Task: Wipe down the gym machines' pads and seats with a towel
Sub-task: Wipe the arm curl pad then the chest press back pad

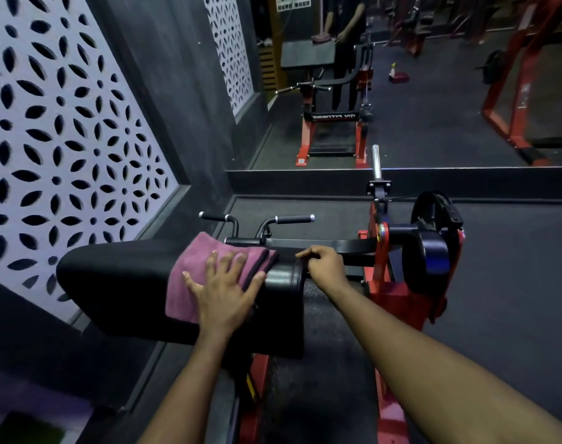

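Pressing towel (195, 253) on pad (113, 283), left hand (223, 296) flat, right hand (325, 267) gripping pad edge.

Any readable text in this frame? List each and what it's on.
"RN FITNESS": white letters, mirror-reversed, on the black crossbar of the red machine seen in the mirror.
Chart on the wall at the top: too small to read.
Label on the red frame at right: blurred.
Yellow sticker on the red frame below the pad: unreadable.
No text on the towel or the pad.
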